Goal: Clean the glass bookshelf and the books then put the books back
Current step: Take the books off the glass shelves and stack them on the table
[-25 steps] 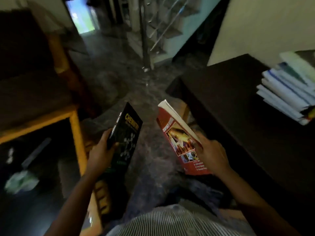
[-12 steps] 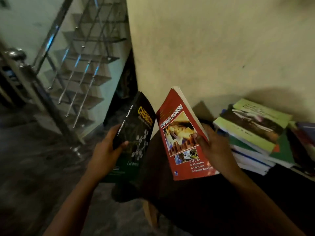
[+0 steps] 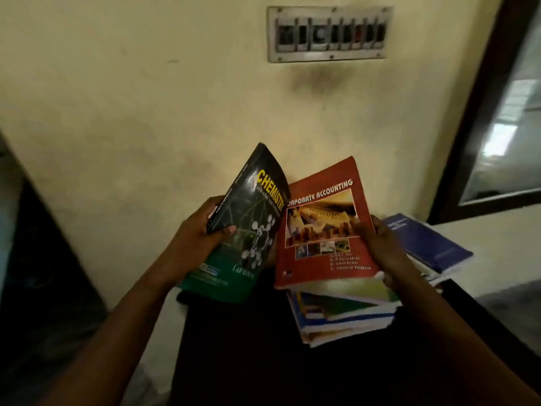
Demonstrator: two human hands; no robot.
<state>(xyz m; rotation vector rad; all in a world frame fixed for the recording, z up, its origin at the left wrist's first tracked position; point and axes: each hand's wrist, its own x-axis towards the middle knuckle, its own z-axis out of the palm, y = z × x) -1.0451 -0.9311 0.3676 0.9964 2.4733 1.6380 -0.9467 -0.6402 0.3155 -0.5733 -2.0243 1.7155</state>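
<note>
My left hand (image 3: pixel 197 238) grips a black and green Chemistry book (image 3: pixel 248 230) by its spine, tilted up in the air. My right hand (image 3: pixel 380 247) holds a red Corporate Accounting book (image 3: pixel 319 224) at its right edge, thumb on the cover. The red book lies on top of a stack of books (image 3: pixel 342 312) on a dark table (image 3: pixel 263 361). A blue book (image 3: pixel 424 244) tops a second pile just to the right, against the wall.
A cream wall (image 3: pixel 146 98) rises straight ahead with a switch panel (image 3: pixel 329 33) high up. A dark-framed glass pane (image 3: pixel 503 136) stands at the right. Dark shapes fill the lower left, with pale floor (image 3: pixel 509 306) at the right.
My view has swung right, from the stairs to the wall and table. Both hands carried their books along; the red book has come down flat onto the stack.
</note>
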